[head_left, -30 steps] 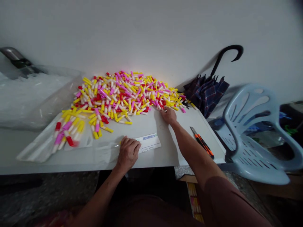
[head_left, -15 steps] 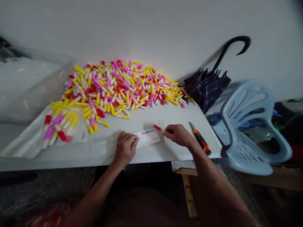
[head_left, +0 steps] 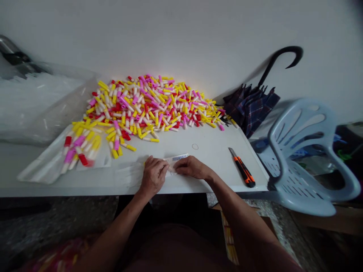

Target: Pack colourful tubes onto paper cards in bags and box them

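A clear plastic bag (head_left: 129,170) with a white, blue-printed label (head_left: 180,156) lies flat near the table's front edge. My left hand (head_left: 154,174) is closed on the bag, thumb and fingers pinched together beside the label. My right hand (head_left: 193,168) meets it from the right over the label, its fingertips pinched; something pale shows between the hands, too small to name. Behind the hands is a large heap of short two-coloured plastic tubes (head_left: 150,105), white with yellow, pink or red ends. A filled bag of such tubes (head_left: 82,149) lies to the left.
An orange-and-black utility knife (head_left: 242,168), blade out, lies on the right of the table (head_left: 215,139). A rubber band (head_left: 195,146) sits behind my right hand. At the right are a folded umbrella (head_left: 251,107) and a light blue chair (head_left: 303,151); a big clear sack (head_left: 36,109) is at the left.
My right hand has moved left with a red-and-white tube to meet my left hand; the tube's red end no longer shows. The view has shifted slightly.
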Motion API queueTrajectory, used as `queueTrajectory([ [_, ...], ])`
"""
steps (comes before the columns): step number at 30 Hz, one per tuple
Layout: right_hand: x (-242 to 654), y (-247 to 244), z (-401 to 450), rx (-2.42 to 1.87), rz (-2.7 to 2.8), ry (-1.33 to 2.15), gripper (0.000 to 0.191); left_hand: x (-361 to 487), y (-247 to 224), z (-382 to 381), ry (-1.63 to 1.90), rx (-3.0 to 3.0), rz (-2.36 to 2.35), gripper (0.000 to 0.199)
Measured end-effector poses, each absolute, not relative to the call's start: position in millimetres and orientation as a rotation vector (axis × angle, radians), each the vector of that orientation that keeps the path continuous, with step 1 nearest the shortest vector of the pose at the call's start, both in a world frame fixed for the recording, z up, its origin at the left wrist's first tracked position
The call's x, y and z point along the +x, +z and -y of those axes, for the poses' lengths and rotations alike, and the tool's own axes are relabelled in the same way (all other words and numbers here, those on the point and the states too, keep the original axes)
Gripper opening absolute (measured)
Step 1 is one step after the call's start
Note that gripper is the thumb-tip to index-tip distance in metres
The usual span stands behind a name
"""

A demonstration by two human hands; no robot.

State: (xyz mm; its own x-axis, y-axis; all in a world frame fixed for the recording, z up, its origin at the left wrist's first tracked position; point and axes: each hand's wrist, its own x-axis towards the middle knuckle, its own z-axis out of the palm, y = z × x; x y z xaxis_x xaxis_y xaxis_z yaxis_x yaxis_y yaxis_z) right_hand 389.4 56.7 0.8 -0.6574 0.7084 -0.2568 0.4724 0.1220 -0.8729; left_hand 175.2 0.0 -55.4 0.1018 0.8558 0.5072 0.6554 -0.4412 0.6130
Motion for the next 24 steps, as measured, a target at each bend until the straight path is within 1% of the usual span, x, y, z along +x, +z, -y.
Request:
queueTrajectory([
  [4, 384.3, -8.3, -56.9, -1.05, 2.266, 1.405, 0.018, 174.4, -57.0, -0.2, 1.258, 2.146, -1.493, 0.019],
  [7, 377.5, -10.3, -59.2, -1.25, 2.366, 1.158, 0.011, 174.3, -57.0, -0.1, 1.253, 2.147, -1.495, 0.018],
  [8, 377.1, -10.1, -60.6, -1.348, 2.371, 1.059, 0.013, 174.5, -56.8, -0.1, 1.252, 2.147, -1.499, 0.018],
  [9, 378.1, -9.7, -62.4, -1.418, 2.363, 0.991, 0.02, 174.7, -56.5, 0.0, 1.25, 2.149, -1.504, 0.018],
  [11, 383.0, -8.3, -66.5, -1.419, 2.348, 1.022, 0.037, 175.1, -55.6, 0.1, 1.248, 2.155, -1.51, 0.017],
  [13, 388.7, -6.5, -70.7, -1.312, 2.34, 1.175, 0.045, 175.2, -54.7, 0.2, 1.245, 2.162, -1.513, 0.016],
  [15, 390.5, -4.5, -73.8, -1.267, 2.372, 1.217, 0.043, 175.0, -54.2, 0.4, 1.238, 2.17, -1.512, 0.017],
  [19, 380.2, -0.7, -73.9, -1.393, 2.498, 0.997, 0.043, 174.8, -54.7, 0.5, 1.232, 2.199, -1.504, 0.018],
  [24, 373.0, -3.8, -72.0, -1.44, 2.563, 0.861, 0.047, 176.5, -54.5, 2.0, 1.194, 2.263, -1.546, 0.018],
])
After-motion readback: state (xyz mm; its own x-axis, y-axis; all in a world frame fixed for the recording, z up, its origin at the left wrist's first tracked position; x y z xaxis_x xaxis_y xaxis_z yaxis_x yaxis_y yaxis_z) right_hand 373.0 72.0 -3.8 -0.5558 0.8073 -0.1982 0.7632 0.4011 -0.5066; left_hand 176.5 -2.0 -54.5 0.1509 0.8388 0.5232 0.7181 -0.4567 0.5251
